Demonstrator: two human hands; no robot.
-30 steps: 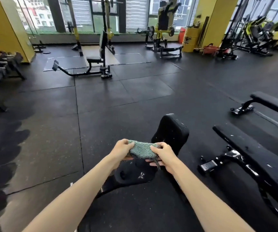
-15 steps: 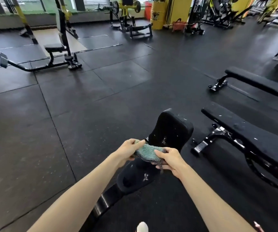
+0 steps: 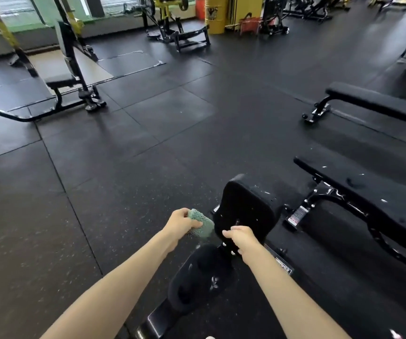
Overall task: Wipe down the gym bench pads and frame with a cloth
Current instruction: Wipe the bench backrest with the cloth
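A folded green cloth is gripped in my left hand, just left of the raised black pad of the bench in front of me. My right hand no longer touches the cloth. Its fingers are curled at the lower edge of that raised pad, by the bolts of the bracket; whether they hold anything is hidden. The second black pad lies below my hands, and the bench's black frame runs toward the bottom edge.
A flat bench with a glossy black frame stands close on the right, another flat bench behind it. A seated machine stands far left. Yellow racks and a drum line the back. Black rubber floor tiles lie between.
Both hands held the cloth before; now only my left hand has it, moved left. My right hand has gone to the raised pad's base. The view has tilted down and closer.
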